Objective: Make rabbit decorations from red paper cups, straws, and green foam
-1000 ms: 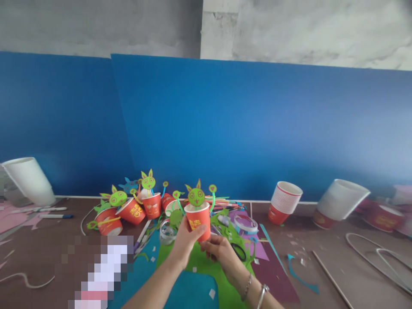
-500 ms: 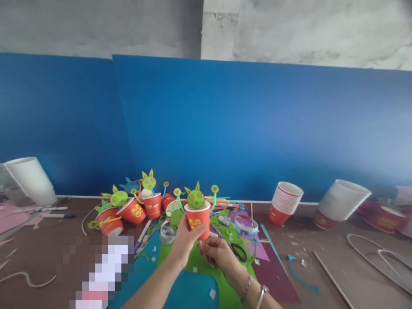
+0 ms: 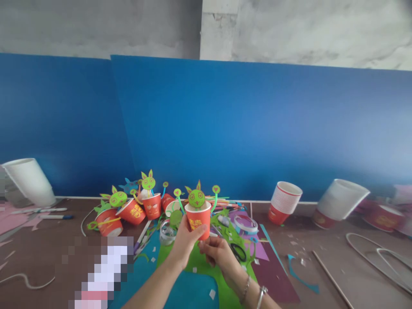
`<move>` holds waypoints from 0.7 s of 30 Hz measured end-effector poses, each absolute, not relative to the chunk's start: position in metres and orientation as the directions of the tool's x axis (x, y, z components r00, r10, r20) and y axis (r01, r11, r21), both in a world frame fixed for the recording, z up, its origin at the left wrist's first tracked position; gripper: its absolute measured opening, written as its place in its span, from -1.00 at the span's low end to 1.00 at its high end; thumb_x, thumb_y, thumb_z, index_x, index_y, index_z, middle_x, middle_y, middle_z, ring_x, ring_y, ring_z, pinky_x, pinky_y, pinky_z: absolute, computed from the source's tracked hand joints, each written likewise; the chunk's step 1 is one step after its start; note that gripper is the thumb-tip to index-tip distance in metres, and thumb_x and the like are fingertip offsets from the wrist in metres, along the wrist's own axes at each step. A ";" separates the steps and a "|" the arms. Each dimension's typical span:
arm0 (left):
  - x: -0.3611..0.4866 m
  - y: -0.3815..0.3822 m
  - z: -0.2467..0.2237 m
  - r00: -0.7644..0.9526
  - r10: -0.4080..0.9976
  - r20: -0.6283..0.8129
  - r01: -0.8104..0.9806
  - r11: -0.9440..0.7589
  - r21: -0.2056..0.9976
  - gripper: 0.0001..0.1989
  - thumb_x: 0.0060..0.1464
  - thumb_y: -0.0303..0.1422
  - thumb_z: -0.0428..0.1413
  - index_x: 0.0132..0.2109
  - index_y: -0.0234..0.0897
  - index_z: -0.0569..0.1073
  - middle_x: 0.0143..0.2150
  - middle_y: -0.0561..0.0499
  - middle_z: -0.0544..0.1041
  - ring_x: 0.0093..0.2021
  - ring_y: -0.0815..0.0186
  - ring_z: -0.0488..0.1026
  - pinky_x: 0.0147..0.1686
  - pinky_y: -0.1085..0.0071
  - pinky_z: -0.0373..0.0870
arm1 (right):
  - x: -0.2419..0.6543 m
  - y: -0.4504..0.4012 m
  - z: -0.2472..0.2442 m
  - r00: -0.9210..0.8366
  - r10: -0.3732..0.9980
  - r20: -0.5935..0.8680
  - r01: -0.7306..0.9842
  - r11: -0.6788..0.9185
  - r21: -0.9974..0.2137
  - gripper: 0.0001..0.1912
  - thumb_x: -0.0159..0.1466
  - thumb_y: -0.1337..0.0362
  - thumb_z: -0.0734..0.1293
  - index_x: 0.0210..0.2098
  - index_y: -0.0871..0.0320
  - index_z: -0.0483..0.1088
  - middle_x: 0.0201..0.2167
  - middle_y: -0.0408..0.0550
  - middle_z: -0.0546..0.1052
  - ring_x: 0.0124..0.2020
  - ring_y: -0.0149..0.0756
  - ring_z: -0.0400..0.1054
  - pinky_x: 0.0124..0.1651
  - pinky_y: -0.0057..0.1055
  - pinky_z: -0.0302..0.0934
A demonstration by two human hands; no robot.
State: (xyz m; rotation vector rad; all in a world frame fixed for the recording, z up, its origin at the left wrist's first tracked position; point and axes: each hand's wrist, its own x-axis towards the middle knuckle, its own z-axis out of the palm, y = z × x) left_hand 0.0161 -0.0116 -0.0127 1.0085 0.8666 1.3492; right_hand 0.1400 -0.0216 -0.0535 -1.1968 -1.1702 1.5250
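Observation:
My left hand [image 3: 184,243] is wrapped around a red paper cup [image 3: 203,222] with yellow lettering, held upright above the littered table. From the cup's mouth rises a green paper animal face [image 3: 196,198] with pointed ears. Two green bent strips stand out at the cup's sides, each topped by a small disc [image 3: 216,189] with a heart. Just below the cup's base, my right hand [image 3: 216,251] is closed in a pinch; what lies between its fingertips is hidden. Green paper [image 3: 183,262] and blue paper [image 3: 193,292] spread out beneath both hands.
Several decorated red cups [image 3: 152,207] cluster at the left. Clear tape [image 3: 168,234] and black-handled scissors [image 3: 238,252] lie near my hands. Stacked paper cups [image 3: 286,199] stand at the right. A thin rod [image 3: 331,279] and cable [image 3: 380,257] lie farther right. A blue partition [image 3: 206,128] rises behind.
Both hands keep nearly the same place, the left still around the cup. The heart disc on the right has shifted very slightly outward.

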 end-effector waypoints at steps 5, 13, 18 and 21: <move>0.022 -0.016 -0.017 0.084 0.992 0.091 -0.347 -0.056 0.936 -0.46 -0.16 -0.23 0.30 -0.03 -0.33 0.36 -0.24 -0.06 0.51 -0.28 0.26 0.41 -0.28 0.42 0.34 | 0.139 -0.022 -0.052 -0.138 0.980 -0.145 -0.084 -0.158 -0.984 -0.78 -0.07 0.18 0.39 -0.60 0.22 0.37 -0.75 -0.26 0.25 -0.69 -0.53 0.02 -0.60 -0.50 -0.13; 0.023 -0.015 -0.016 0.083 0.991 0.106 -0.349 -0.071 0.934 -0.45 -0.16 -0.22 0.29 -0.01 -0.32 0.36 -0.25 -0.06 0.50 -0.26 0.24 0.42 -0.26 0.40 0.34 | 0.139 -0.022 -0.051 -0.136 0.980 -0.144 -0.076 -0.156 -0.985 -0.78 -0.06 0.17 0.39 -0.59 0.22 0.37 -0.75 -0.26 0.25 -0.71 -0.53 0.01 -0.62 -0.50 -0.14; 0.019 -0.016 -0.010 0.046 0.996 0.082 -0.345 -0.061 0.937 -0.44 -0.17 -0.22 0.30 -0.01 -0.33 0.37 -0.20 -0.09 0.52 -0.22 0.22 0.43 -0.23 0.39 0.35 | 0.138 -0.022 -0.054 -0.160 0.974 -0.164 -0.063 -0.176 -0.982 -0.69 -0.07 0.09 0.42 -0.64 0.21 0.35 -0.75 -0.24 0.26 -0.73 -0.52 0.04 -0.64 -0.49 -0.13; 0.023 -0.017 -0.016 0.092 0.990 0.103 -0.323 -0.068 0.944 -0.43 -0.16 -0.20 0.29 0.00 -0.32 0.37 -0.23 -0.07 0.52 -0.26 0.25 0.42 -0.27 0.40 0.35 | 0.139 -0.021 -0.053 -0.124 0.982 -0.140 -0.081 -0.151 -0.985 -0.74 -0.07 0.15 0.41 -0.60 0.22 0.36 -0.75 -0.26 0.26 -0.71 -0.53 0.03 -0.61 -0.50 -0.11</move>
